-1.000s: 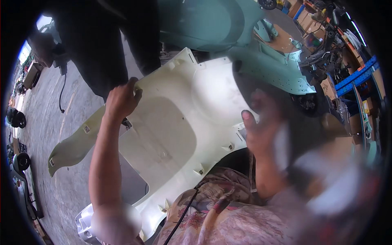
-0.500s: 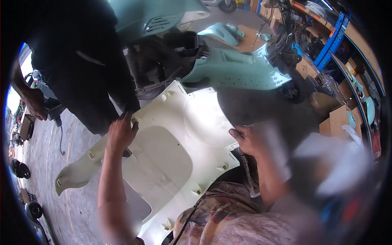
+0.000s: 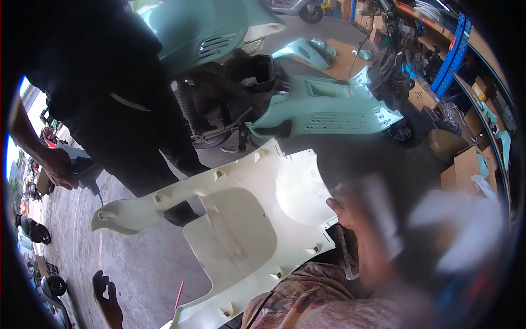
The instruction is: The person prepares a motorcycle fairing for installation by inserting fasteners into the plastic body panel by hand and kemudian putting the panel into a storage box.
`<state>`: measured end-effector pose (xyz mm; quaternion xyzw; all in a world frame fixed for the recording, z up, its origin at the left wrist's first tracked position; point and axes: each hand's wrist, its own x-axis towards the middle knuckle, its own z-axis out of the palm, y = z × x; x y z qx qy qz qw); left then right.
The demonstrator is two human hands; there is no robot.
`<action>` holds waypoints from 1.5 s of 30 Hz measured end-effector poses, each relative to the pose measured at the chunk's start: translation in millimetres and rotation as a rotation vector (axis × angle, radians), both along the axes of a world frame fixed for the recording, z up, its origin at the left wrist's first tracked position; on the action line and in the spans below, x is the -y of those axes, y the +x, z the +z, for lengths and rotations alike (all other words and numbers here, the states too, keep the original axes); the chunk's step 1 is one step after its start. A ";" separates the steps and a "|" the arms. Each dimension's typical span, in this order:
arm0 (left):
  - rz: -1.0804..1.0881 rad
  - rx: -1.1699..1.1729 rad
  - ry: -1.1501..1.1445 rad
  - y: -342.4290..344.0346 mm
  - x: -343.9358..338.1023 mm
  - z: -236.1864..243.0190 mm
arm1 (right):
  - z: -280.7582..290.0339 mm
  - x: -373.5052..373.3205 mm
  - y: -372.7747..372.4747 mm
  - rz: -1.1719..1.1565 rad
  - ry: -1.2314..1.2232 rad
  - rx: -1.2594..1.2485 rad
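Observation:
A cream plastic body panel (image 3: 246,230) lies tilted in front of me, underside up, with a cutout, a recess and several clipped tabs along its edges. My right hand (image 3: 345,214) grips its right edge beside the curved end, thumb on the face; its other fingers are hidden. At the lower left, off the panel, my left hand (image 3: 107,299) is raised with loosely curled fingers apart and nothing visible in them. A thin pink stick (image 3: 179,293) is by the panel's lower-left end, near that hand.
A person in dark clothing (image 3: 115,98) stands ahead-left, holding a dark tool (image 3: 85,167). A partly stripped mint scooter (image 3: 318,109) stands ahead. Loose mint panels (image 3: 298,52) lie on cardboard behind it. Blue shelving (image 3: 455,44) and boxes (image 3: 460,170) line the right; wheeled vehicles are at far left.
My left hand has let go of the panel's upper edge and moved down to the lower left. The panel sits lower in view and is turned clockwise; my right hand has stayed on its edge.

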<state>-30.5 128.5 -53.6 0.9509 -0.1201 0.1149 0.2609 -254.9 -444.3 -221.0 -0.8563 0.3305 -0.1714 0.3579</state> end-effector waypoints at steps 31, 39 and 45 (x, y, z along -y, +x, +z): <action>-1.169 -0.419 -1.365 -93.5 -6.6 -121.6 | -117.2 51.3 55.8 -0.035 0.330 0.157; -1.162 -0.562 -1.351 -51.8 43.6 -89.2 | -217.1 86.1 -25.9 -0.747 0.698 0.642; -0.955 -0.614 -1.335 -35.1 113.8 -75.1 | -257.1 86.8 -100.7 -0.983 0.568 0.477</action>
